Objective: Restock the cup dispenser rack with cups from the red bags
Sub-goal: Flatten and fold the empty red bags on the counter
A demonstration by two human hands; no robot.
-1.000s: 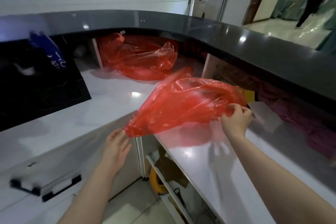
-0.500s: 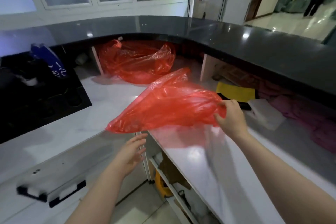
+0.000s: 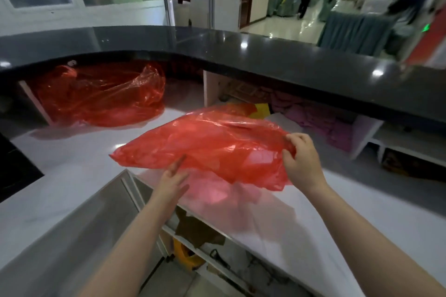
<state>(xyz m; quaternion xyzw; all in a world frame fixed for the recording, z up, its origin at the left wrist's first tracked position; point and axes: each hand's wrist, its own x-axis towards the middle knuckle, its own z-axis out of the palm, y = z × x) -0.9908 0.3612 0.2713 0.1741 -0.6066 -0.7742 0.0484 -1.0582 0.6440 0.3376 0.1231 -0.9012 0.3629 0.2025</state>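
Observation:
A limp red plastic bag (image 3: 205,144) hangs above the white counter (image 3: 72,171), stretched out sideways. My right hand (image 3: 301,159) grips its right end, fingers curled into the plastic. My left hand (image 3: 172,177) reaches up under the bag's lower edge with straight fingers, the tips slipping behind the red film. A second red bag (image 3: 101,96) lies crumpled in the nook under the black countertop at the back left. No cups and no dispenser rack show in this view.
A curved black countertop (image 3: 265,55) overhangs the white counter. Purple cloth (image 3: 321,118) and a yellow item (image 3: 261,111) lie in the shelf at right. Open shelves (image 3: 205,248) sit below the counter's edge. A person walks in the hall far behind.
The bag has moved toward me and lower over the counter. My left hand rose from below the counter's edge to the bag's underside. The view has tilted up.

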